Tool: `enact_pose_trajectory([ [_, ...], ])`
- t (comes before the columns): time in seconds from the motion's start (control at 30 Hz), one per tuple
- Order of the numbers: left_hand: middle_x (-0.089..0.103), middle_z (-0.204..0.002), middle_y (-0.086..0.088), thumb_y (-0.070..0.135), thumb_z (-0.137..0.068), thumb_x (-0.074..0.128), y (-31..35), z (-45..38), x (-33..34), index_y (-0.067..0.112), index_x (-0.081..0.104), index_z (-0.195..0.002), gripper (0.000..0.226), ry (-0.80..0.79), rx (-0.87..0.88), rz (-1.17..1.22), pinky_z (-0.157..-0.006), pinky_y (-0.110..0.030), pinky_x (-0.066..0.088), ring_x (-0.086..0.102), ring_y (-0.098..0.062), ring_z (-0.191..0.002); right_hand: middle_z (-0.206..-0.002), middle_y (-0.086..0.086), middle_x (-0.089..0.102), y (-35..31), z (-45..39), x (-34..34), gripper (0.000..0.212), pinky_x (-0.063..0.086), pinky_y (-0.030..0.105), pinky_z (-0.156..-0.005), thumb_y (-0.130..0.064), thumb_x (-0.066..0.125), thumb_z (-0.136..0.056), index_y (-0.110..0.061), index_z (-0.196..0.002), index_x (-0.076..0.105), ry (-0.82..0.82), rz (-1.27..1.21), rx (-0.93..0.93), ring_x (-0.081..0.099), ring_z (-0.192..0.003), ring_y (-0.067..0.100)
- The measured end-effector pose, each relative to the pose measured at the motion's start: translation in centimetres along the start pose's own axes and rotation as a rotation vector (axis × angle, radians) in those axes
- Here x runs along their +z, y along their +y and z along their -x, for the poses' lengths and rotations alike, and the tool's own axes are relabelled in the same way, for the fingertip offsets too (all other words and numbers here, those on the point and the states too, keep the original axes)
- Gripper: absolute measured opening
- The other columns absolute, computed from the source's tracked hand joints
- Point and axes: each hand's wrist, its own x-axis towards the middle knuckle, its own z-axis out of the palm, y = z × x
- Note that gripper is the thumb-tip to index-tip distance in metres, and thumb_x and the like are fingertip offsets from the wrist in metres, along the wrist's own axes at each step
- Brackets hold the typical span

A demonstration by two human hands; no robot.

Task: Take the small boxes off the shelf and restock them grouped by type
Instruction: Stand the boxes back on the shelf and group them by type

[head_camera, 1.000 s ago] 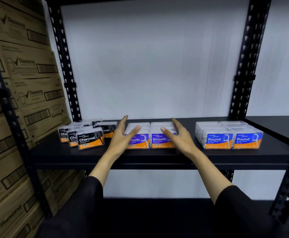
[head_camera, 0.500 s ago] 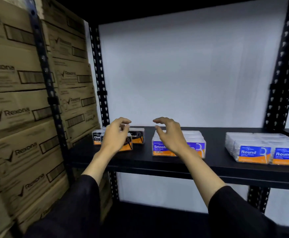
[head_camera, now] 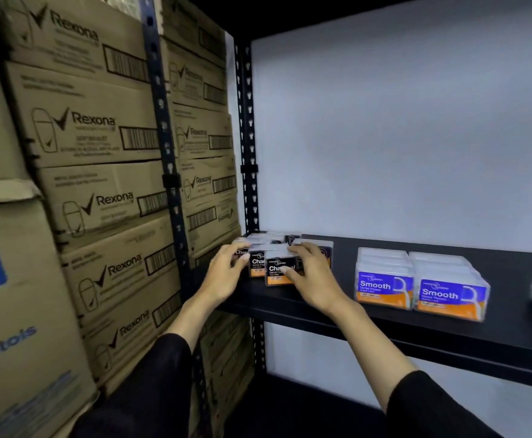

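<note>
Now both hands, left point(head_camera: 223, 273) and right point(head_camera: 313, 279), grip glossy rectangular Charcoal boxes point(head_camera: 279, 271); fingers curled.

- Left hand point(head_camera: 223, 276): bare, no rings or watch showing.
- Right hand point(head_camera: 313, 279): likewise bare.
- Black long sleeves point(head_camera: 151, 390) stop short of both wrists, well back from the fingers.

Head-worn camera looks forward and down, near the black shelf point(head_camera: 384, 324).

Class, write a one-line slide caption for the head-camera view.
Both hands, left and right, close on the Charcoal boxes at the shelf's left end, beside the Smooth boxes.
</note>
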Motion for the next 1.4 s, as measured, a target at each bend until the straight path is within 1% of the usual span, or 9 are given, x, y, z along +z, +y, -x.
enact_pose_trajectory([
  [0.1,0.051,-0.133,0.000,0.020,-0.096,0.054,-0.4,-0.7,0.6,0.023,0.056,-0.127,0.030,-0.062,-0.051,0.068,-0.089,-0.012,0.038,0.054,-0.010,-0.110,-0.141,0.007,0.040,0.8,-0.2,0.5,0.051,0.023,0.023,-0.112,-0.021,0.065,-0.089,-0.017,-0.137,0.047,0.011,-0.092,0.018,0.036,-0.134,0.019],
  [0.2,0.055,-0.126,0.002,0.022,-0.094,0.059,-0.7,-1.2,1.0,0.031,0.057,-0.121,0.029,-0.112,-0.078,0.172,-0.093,-0.019,0.042,0.055,-0.013,-0.112,-0.134,0.006,0.044,1.7,-0.3,0.5,0.048,0.023,0.016,-0.106,-0.016,0.064,-0.089,-0.022,-0.134,0.049,0.008,-0.146,0.024,0.041,-0.127,0.016],
  [0.37,0.062,-0.116,-0.002,0.012,-0.092,0.060,-2.0,-1.8,0.4,0.036,0.061,-0.107,0.029,-0.114,-0.022,0.251,-0.090,-0.029,0.047,0.062,-0.015,-0.102,-0.114,0.002,0.051,2.1,-0.5,0.2,0.041,0.035,0.024,-0.100,-0.013,0.065,-0.088,-0.026,-0.126,0.056,0.027,-0.179,0.008,0.046,-0.101,0.011],
  [0.5,0.064,-0.109,0.001,0.007,-0.097,0.050,-3.0,-1.5,-1.4,0.029,0.060,-0.109,0.027,-0.078,-0.043,0.320,-0.083,-0.029,0.050,0.062,-0.017,-0.099,-0.114,0.001,0.051,2.2,-0.3,0.4,0.038,0.033,0.021,-0.096,-0.015,0.060,-0.091,-0.030,-0.126,0.057,0.056,-0.184,-0.042,0.047,-0.105,0.012],
  [0.67,0.059,-0.112,-0.003,0.002,-0.100,0.039,-3.0,-0.9,-2.5,0.014,0.054,-0.116,0.025,-0.122,-0.081,0.330,-0.079,-0.018,0.052,0.061,-0.004,-0.093,-0.120,0.002,0.049,2.3,-0.1,0.6,0.038,0.032,0.019,-0.101,-0.015,0.057,-0.093,-0.035,-0.126,0.057,0.111,-0.192,-0.033,0.045,-0.112,0.009],
  [0.83,0.059,-0.115,-0.004,0.003,-0.098,0.045,-2.9,-0.7,-2.9,0.017,0.054,-0.114,0.022,-0.151,-0.070,0.322,-0.074,-0.014,0.049,0.062,0.003,-0.088,-0.118,0.003,0.052,2.2,0.0,0.5,0.038,0.036,0.026,-0.104,-0.016,0.061,-0.091,-0.034,-0.125,0.058,0.092,-0.152,-0.020,0.045,-0.105,0.008],
  [0.93,0.059,-0.119,-0.001,0.003,-0.094,0.054,-2.5,-0.5,-2.8,0.017,0.053,-0.114,0.025,-0.188,-0.048,0.317,-0.080,-0.014,0.047,0.060,-0.007,-0.101,-0.124,0.002,0.052,2.1,0.0,0.5,0.039,0.035,0.027,-0.106,-0.017,0.063,-0.090,-0.035,-0.124,0.059,0.087,-0.151,-0.009,0.047,-0.116,0.013],
  [1.03,0.057,-0.123,0.001,0.002,-0.093,0.056,-2.4,-0.3,-2.7,0.018,0.053,-0.114,0.026,-0.194,-0.026,0.320,-0.084,-0.014,0.047,0.056,-0.011,-0.111,-0.122,0.002,0.050,1.9,0.2,0.4,0.038,0.035,0.021,-0.096,-0.020,0.064,-0.090,-0.035,-0.123,0.058,0.084,-0.162,0.017,0.047,-0.116,0.015],
  [1.4,0.056,-0.122,-0.009,-0.004,-0.093,0.053,-2.1,-0.3,-2.7,0.023,0.053,-0.108,0.031,-0.195,-0.020,0.350,-0.079,-0.015,0.049,0.058,-0.020,-0.106,-0.116,0.001,0.051,1.6,0.5,0.3,0.037,0.037,0.022,-0.087,-0.024,0.065,-0.088,-0.038,-0.121,0.058,0.109,-0.141,0.048,0.051,-0.106,0.016],
])
